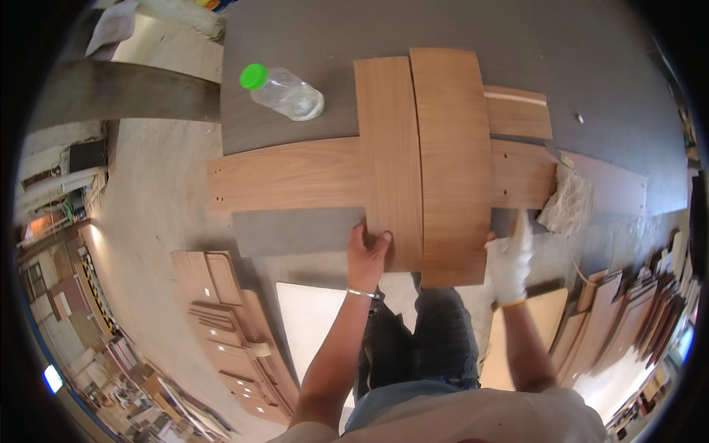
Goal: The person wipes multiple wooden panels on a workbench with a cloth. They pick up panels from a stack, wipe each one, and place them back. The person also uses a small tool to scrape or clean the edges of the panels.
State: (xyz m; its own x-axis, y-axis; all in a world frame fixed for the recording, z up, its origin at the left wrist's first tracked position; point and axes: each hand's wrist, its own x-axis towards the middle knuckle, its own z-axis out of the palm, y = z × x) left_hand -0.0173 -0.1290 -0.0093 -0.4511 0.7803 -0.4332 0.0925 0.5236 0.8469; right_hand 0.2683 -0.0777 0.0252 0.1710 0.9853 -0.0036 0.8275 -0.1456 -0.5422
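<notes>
Left upright board (391, 162): flat plank of wood, mid-brown, grain running lengthwise; lies across the work table (310, 29), far end away from the person, near end projecting past the table's near edge. Position relative to hands: directly ahead of the left hand, to the left of the right hand.

Right upright board (452, 170): broader companion plank, slightly darker, set alongside the first with a dark seam between; near end likewise projecting. Position: between the two hands, nearer the right.

Left hand (367, 255): bare, bracelet (361, 293) at the wrist; pinches the left upright board at its near left corner, thumb on the upper face, fingers at the edge.

Right hand (509, 266): in a white glove, blurred; beside the near right edge of the right upright board, one finger pointing forward. Whether it grips the edge cannot be told.

Crosswise board (288, 173): long, with small holes near its left end; passes beneath the upright pair.

Short wooden piece (517, 122): right of the pair, farther off.

Crumpled pale bundle (567, 199): on the table, forward and right of the glove.

Clear bottle (288, 94): green cap, on its side, left of the pair.
</notes>
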